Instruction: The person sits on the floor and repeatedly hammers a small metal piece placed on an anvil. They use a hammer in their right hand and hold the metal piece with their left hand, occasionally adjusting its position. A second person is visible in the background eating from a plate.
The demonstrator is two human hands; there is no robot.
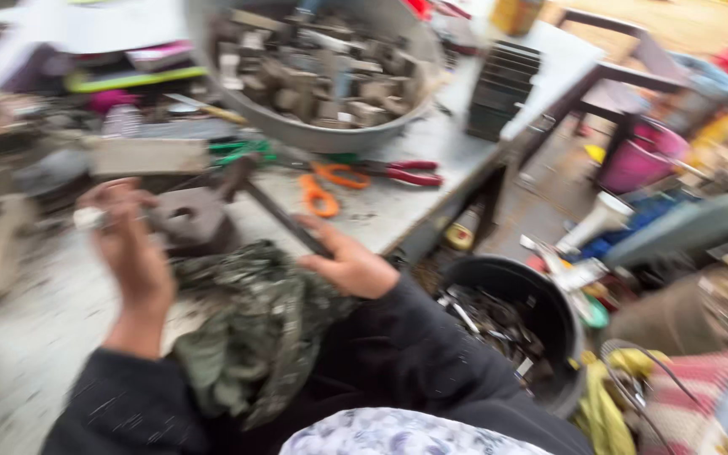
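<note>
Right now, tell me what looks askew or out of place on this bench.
The big metal basin of metal blocks sits tilted. Orange-handled scissors and red-handled pliers lie loose below it. The picture is blurred, so finer faults cannot be judged.

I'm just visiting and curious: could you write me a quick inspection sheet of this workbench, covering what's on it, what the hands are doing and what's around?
Surface: grey workbench, dirty and crowded.
Job's things: left hand pinches a small pale piece; right hand grips a dark metal bar that runs to a heavy block with a hole. A camouflage cloth lies between the arms.
Clutter: big metal bowl of grey blocks, orange scissors, red-handled pliers, black slatted box.
Hands: both closed on what they hold; picture blurred.
Cables: nothing seen.
Surroundings: black bucket of metal scraps, pink bucket, wooden stool.
</note>
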